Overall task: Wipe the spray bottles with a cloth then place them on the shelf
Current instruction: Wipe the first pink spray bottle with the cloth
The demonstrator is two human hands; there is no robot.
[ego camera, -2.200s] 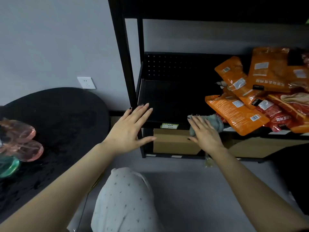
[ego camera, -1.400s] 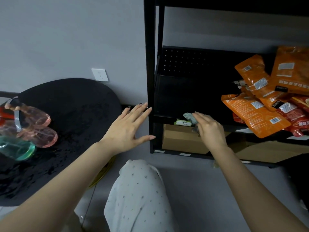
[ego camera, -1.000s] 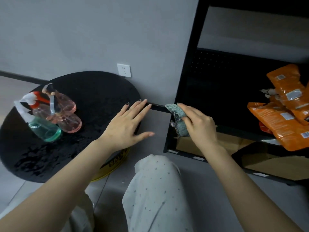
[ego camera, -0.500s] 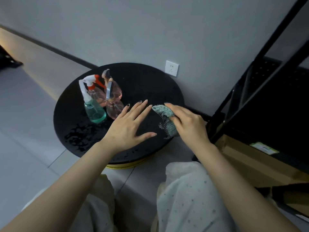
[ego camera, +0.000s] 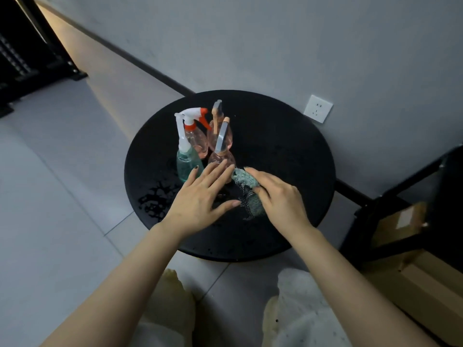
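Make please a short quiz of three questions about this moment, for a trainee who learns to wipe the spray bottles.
1. True or false: the right hand grips the cloth.
2. How many spray bottles stand on the round black table?
A. two
B. four
C. six
3. Fill in: the left hand has its fingers ______, reaching toward the bottles.

Key
1. True.
2. B: the teal bottle, the red-trigger bottle and two pink bottles.
3. Straight; it holds nothing.
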